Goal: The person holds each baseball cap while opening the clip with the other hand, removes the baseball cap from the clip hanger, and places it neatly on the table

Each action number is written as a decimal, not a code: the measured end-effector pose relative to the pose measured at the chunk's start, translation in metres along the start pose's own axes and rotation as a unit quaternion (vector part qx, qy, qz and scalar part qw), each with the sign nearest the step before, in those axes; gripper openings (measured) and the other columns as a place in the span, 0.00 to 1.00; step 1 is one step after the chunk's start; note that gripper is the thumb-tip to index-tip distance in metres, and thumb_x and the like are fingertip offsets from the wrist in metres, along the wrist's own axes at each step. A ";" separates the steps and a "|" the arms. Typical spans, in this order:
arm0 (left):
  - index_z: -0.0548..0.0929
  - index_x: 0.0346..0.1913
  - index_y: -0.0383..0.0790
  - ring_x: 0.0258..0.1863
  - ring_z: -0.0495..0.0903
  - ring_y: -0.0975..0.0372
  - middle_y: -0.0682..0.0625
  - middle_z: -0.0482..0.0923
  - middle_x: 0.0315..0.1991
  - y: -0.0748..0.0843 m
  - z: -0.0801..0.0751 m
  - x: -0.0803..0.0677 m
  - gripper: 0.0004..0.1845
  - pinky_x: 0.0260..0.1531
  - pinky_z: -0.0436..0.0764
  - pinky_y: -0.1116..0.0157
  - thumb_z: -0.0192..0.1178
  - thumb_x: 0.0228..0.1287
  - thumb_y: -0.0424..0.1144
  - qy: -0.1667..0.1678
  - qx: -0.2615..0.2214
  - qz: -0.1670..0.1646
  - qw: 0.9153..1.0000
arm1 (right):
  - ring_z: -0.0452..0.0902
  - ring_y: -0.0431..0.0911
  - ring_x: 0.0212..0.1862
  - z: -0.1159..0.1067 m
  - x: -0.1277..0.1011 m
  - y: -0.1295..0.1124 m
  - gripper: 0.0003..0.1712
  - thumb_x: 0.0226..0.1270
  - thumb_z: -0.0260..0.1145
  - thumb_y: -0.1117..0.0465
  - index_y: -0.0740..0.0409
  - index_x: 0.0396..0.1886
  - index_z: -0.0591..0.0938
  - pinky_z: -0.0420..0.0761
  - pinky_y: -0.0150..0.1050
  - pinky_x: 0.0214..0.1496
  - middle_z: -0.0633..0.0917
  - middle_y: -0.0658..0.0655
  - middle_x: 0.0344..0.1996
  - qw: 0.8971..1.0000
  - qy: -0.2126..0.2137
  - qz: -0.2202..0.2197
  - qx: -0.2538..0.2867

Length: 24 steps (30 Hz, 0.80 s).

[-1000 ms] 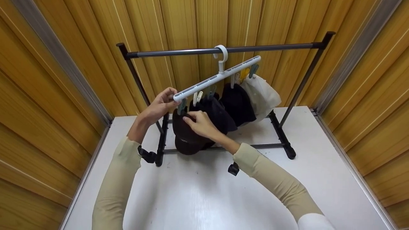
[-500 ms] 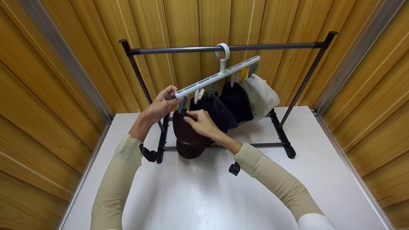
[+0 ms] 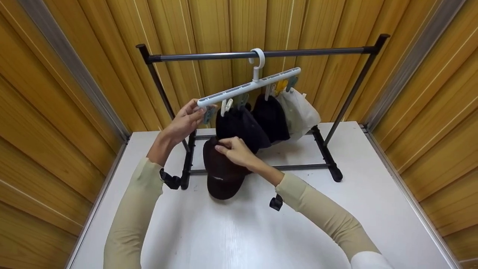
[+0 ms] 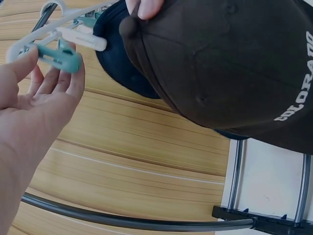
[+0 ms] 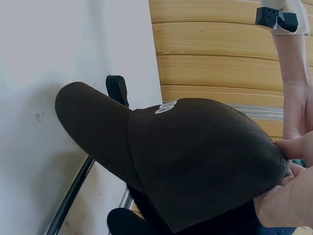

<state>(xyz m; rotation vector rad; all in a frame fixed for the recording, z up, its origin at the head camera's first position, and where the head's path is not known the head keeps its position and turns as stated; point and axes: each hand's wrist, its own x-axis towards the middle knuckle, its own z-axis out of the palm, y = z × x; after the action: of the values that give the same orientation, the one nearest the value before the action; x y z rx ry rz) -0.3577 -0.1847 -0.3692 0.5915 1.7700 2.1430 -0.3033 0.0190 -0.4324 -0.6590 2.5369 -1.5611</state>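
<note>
A white clip hanger (image 3: 249, 85) hangs tilted from the black rack's top bar (image 3: 317, 52). My left hand (image 3: 199, 112) is at its low left end and pinches the teal clip (image 3: 207, 114) (image 4: 59, 55) between thumb and fingers (image 4: 66, 81). My right hand (image 3: 223, 145) pinches the crown of a dark brown cap (image 3: 221, 175) with white lettering (image 4: 230, 63), held free below the clip with its brim pointing down at the table. In the right wrist view the brown cap (image 5: 195, 156) fills the frame, with my fingertips (image 5: 288, 196) on its top.
Two dark caps (image 3: 242, 125) and a white cap (image 3: 300, 112) hang from other clips on the hanger. The rack's base (image 3: 330, 164) stands on a white table (image 3: 239, 231). Wood-panelled walls close in on the left, back and right.
The brown cap has come off the teal clip and dropped lower with my right hand. My left hand stays at the hanger's left end on the clip.
</note>
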 end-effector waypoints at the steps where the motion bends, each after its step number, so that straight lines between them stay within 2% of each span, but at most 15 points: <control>1: 0.68 0.59 0.45 0.66 0.66 0.60 0.48 0.74 0.63 0.000 0.000 -0.001 0.14 0.67 0.65 0.64 0.50 0.74 0.37 0.011 0.000 0.001 1.000 | 0.72 0.37 0.31 -0.001 -0.002 0.000 0.10 0.70 0.61 0.58 0.57 0.42 0.87 0.71 0.29 0.38 0.86 0.49 0.31 1.000 -0.002 0.003 0.006; 5: 0.66 0.62 0.45 0.69 0.64 0.59 0.47 0.70 0.66 0.001 0.001 -0.003 0.17 0.71 0.60 0.58 0.50 0.74 0.37 0.054 0.000 0.008 0.999 | 0.73 0.36 0.30 -0.003 -0.012 -0.001 0.11 0.70 0.62 0.60 0.60 0.44 0.86 0.72 0.28 0.37 0.86 0.52 0.31 0.999 -0.012 0.008 0.029; 8: 0.66 0.61 0.44 0.70 0.62 0.55 0.46 0.67 0.67 0.002 0.000 -0.003 0.17 0.72 0.58 0.53 0.50 0.74 0.37 0.079 -0.005 0.020 0.997 | 0.77 0.35 0.32 -0.004 -0.020 -0.002 0.11 0.69 0.62 0.61 0.60 0.46 0.85 0.74 0.28 0.39 0.89 0.56 0.36 0.998 -0.022 0.019 0.055; 11: 0.67 0.61 0.42 0.69 0.65 0.52 0.41 0.67 0.68 0.001 0.000 -0.005 0.17 0.71 0.61 0.50 0.53 0.72 0.37 0.102 0.019 0.036 0.994 | 0.78 0.36 0.33 -0.005 -0.029 -0.001 0.11 0.70 0.61 0.61 0.61 0.46 0.85 0.75 0.28 0.39 0.88 0.56 0.36 0.996 -0.039 0.025 0.076; 14: 0.68 0.64 0.42 0.67 0.70 0.53 0.38 0.67 0.69 -0.002 0.000 -0.009 0.21 0.69 0.65 0.52 0.55 0.71 0.38 0.122 0.071 0.054 0.988 | 0.78 0.35 0.32 -0.007 -0.037 0.002 0.11 0.70 0.61 0.61 0.62 0.45 0.85 0.75 0.28 0.38 0.88 0.53 0.34 0.994 -0.053 0.031 0.088; 18: 0.66 0.68 0.40 0.65 0.70 0.56 0.40 0.68 0.67 -0.008 -0.004 -0.015 0.26 0.67 0.68 0.52 0.57 0.70 0.40 0.140 0.154 0.074 0.975 | 0.78 0.35 0.30 -0.012 -0.047 0.005 0.11 0.70 0.61 0.61 0.63 0.44 0.84 0.75 0.29 0.36 0.86 0.49 0.30 0.992 -0.055 0.041 0.107; 21: 0.64 0.69 0.38 0.65 0.68 0.54 0.42 0.69 0.67 -0.014 -0.008 -0.020 0.28 0.65 0.68 0.50 0.57 0.70 0.40 0.139 0.214 0.088 0.963 | 0.79 0.35 0.30 -0.017 -0.053 0.007 0.12 0.70 0.61 0.62 0.64 0.45 0.84 0.76 0.29 0.36 0.87 0.48 0.30 0.989 -0.053 0.052 0.127; 24: 0.63 0.70 0.38 0.66 0.68 0.51 0.43 0.68 0.67 -0.020 -0.011 -0.027 0.29 0.65 0.67 0.49 0.57 0.70 0.42 0.128 0.301 0.091 0.940 | 0.80 0.35 0.30 -0.023 -0.058 0.008 0.12 0.70 0.61 0.61 0.64 0.47 0.84 0.77 0.29 0.36 0.86 0.47 0.29 0.986 -0.050 0.068 0.143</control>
<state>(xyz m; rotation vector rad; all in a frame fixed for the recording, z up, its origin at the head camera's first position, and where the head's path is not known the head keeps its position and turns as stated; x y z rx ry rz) -0.3405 -0.2029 -0.3941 0.6531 2.6431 1.8258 -0.2604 0.0650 -0.4371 -0.5048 2.1777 -1.7471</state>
